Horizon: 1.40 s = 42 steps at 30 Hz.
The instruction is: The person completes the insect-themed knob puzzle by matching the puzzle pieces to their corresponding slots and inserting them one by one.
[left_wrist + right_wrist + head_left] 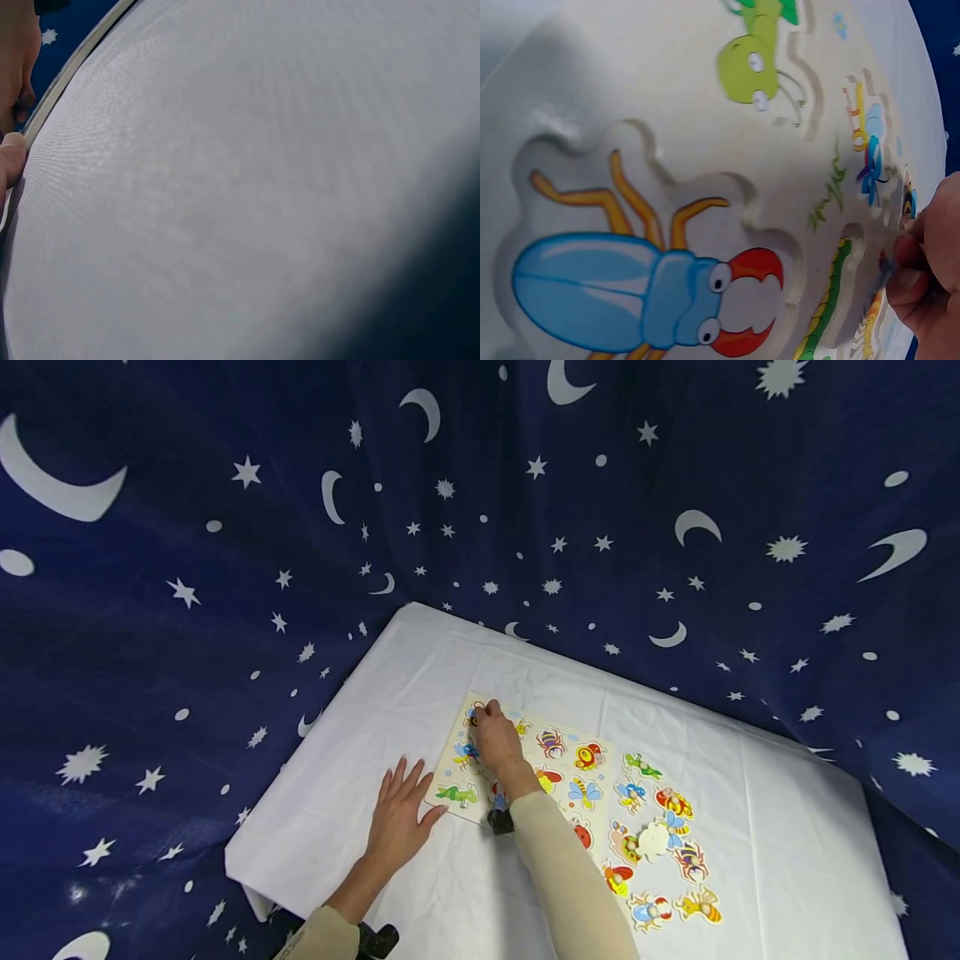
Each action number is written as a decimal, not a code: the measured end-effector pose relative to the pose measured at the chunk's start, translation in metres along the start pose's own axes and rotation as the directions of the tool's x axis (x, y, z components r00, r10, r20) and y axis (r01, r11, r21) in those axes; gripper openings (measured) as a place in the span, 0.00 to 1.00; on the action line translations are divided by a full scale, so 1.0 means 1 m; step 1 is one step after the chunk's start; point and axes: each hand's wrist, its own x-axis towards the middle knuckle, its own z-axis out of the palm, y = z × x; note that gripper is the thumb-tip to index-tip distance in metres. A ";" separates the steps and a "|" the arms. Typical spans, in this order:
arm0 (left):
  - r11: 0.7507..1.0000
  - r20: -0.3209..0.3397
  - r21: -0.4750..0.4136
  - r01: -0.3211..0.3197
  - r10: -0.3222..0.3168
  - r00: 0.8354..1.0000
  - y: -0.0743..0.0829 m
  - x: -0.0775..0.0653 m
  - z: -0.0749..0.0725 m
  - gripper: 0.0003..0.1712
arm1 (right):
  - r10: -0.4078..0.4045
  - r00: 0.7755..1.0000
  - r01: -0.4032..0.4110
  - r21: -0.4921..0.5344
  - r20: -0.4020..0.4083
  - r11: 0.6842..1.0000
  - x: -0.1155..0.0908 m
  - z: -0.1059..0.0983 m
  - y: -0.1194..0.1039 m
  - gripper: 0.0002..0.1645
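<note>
A wooden insect puzzle board (474, 777) lies on the white-covered table, with pictures printed in its cut-out recesses. At its far left corner my right hand (498, 742) pinches a small bee puzzle piece (472, 717), mostly hidden by the fingers. In the right wrist view, the curled fingers of that hand (922, 274) are at the board's far edge, beyond the blue beetle recess (622, 289) and the green grasshopper picture (750, 67). My left hand (401, 822) rests flat with spread fingers, its thumb at the near left corner of the board, by the grasshopper.
Several loose insect pieces with knobs lie right of the board, among them a grasshopper (642, 767), a spider (691, 862) and a beetle (649, 911). One piece (653, 841) lies pale side up against others. A dark blue star-patterned curtain (480, 460) surrounds the table (330, 777).
</note>
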 end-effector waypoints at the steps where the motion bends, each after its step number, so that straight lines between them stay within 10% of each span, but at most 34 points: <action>1: 1.000 -0.002 -0.005 -0.004 0.004 1.000 0.000 0.000 0.000 0.36 | -0.002 1.000 0.002 -0.011 0.022 1.000 -0.001 0.000 0.000 0.22; 17: 0.999 -0.023 0.017 -0.029 0.029 0.999 0.002 0.002 -0.003 0.36 | 0.015 0.998 -0.014 -0.026 0.065 1.000 -0.008 -0.010 -0.012 0.33; 31: 1.000 -0.013 0.018 -0.009 0.010 1.000 0.003 0.000 -0.003 0.36 | 0.071 0.982 -0.037 0.191 -0.177 0.981 -0.021 -0.017 0.011 0.07; 42: 1.000 -0.016 0.010 -0.007 0.007 1.000 0.002 -0.001 -0.003 0.36 | 0.094 0.979 -0.059 0.188 -0.180 0.980 -0.027 -0.023 0.024 0.05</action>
